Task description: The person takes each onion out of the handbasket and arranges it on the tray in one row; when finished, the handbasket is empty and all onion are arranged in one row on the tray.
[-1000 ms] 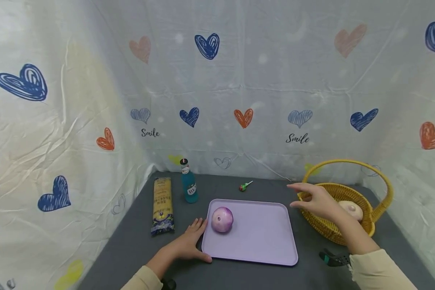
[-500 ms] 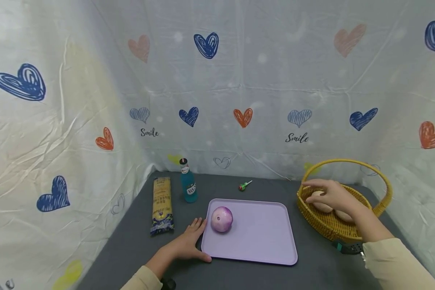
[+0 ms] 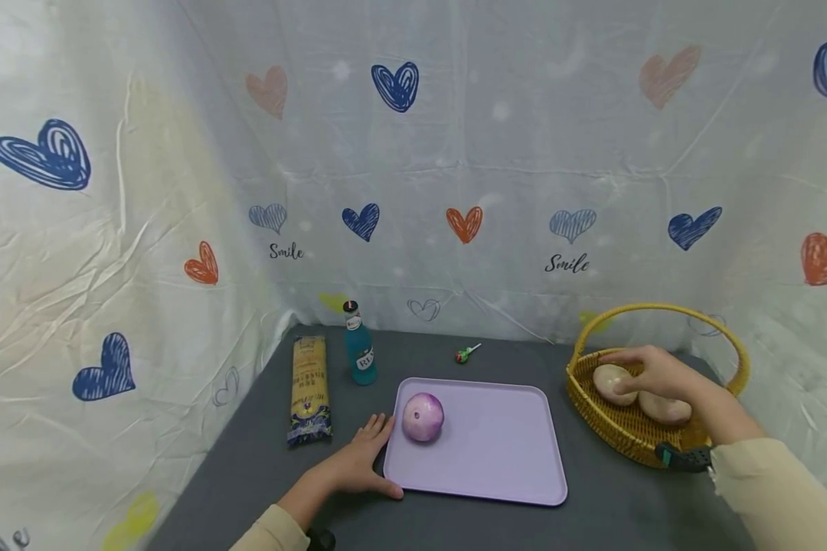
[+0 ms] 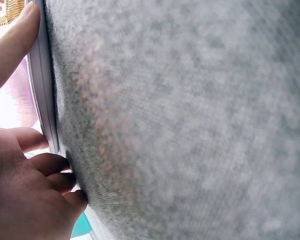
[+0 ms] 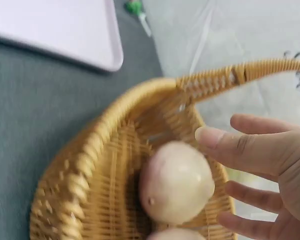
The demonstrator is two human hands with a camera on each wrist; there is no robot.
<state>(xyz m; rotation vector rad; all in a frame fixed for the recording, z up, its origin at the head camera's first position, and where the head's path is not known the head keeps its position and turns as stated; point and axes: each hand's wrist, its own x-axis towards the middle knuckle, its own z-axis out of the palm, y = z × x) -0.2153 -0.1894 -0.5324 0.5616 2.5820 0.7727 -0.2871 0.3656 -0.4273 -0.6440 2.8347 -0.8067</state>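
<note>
My left hand [image 3: 361, 463] lies spread at the left edge of a lilac tray [image 3: 496, 451]; its thumb and fingertips touch the rim. A purple onion [image 3: 423, 417] sits on the tray's left part. Above the yellow wicker basket [image 3: 609, 436], my right hand [image 3: 665, 375] reaches in from the right. Its thumb is close to a pale, rounded, pinkish-cream thing [image 5: 177, 182], the fingers loose and apart in the right wrist view; whether the thumb touches it I cannot tell. A second pale thing [image 3: 665, 408] lies beside it, partly under the hand.
A yellow-and-blue packet [image 3: 309, 390] lies at the left of the grey table, beside an upright blue bottle [image 3: 361, 356]. A lollipop [image 3: 466, 353] lies behind the tray. The basket's tall handle [image 3: 661, 308] arches over it. Heart-printed curtains surround the table.
My right hand has moved right, from beside the basket's left rim to over its inside, fingers near the left pale thing. My left hand stays at the tray.
</note>
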